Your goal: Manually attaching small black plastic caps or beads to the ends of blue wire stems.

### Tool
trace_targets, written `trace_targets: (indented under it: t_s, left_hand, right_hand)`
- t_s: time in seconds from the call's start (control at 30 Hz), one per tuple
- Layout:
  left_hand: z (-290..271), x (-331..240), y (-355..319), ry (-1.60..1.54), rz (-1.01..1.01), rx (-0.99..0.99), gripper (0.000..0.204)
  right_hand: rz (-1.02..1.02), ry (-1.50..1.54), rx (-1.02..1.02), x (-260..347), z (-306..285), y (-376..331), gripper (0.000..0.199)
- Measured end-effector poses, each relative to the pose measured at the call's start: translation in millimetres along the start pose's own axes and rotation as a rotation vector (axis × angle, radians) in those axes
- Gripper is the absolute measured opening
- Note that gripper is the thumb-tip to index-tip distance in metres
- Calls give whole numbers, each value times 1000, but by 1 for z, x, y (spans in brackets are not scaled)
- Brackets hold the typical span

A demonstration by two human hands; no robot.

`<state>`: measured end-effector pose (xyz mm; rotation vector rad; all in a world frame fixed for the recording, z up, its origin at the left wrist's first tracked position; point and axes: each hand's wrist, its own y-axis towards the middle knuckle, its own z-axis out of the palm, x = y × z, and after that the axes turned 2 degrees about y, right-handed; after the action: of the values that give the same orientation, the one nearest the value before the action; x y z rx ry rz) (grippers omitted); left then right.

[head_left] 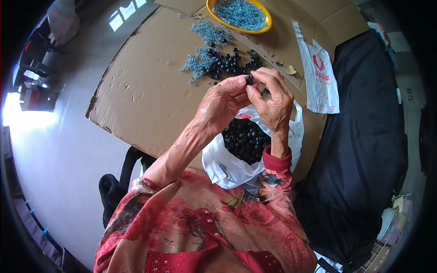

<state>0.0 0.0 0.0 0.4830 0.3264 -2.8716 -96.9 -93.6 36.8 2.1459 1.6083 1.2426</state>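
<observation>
White plastic bag with red print [321, 82] lies flat at right; open white bag [227, 166] of black beads sits below the hands.

Home floor piecework: flattened cardboard [150, 91], bead bowl [240, 16], plastic bags [321, 77].

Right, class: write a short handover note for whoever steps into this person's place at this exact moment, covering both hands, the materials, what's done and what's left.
Left hand and right hand: raised together over the cardboard sheet, fingers pinching one small black piece between them.
Materials: loose black pieces and scattered blue beads on the cardboard; more blue beads in the yellow bowl.
Done: can't be told for sure; a white bag under the hands holds many black pieces.
Left: the loose piles on the cardboard.
</observation>
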Motion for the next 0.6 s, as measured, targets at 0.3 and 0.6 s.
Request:
trace_targets:
  t_s: [0.3, 0.6]
  left_hand:
    - [-3, 1, -2, -17, -26, -24, 19]
    - [-1, 1, -2, -39, -35, 2, 18]
  right_hand:
    - [-60, 1, -31, -5, 4, -5, 31]
    - [283, 380, -55, -4, 1, -1, 9]
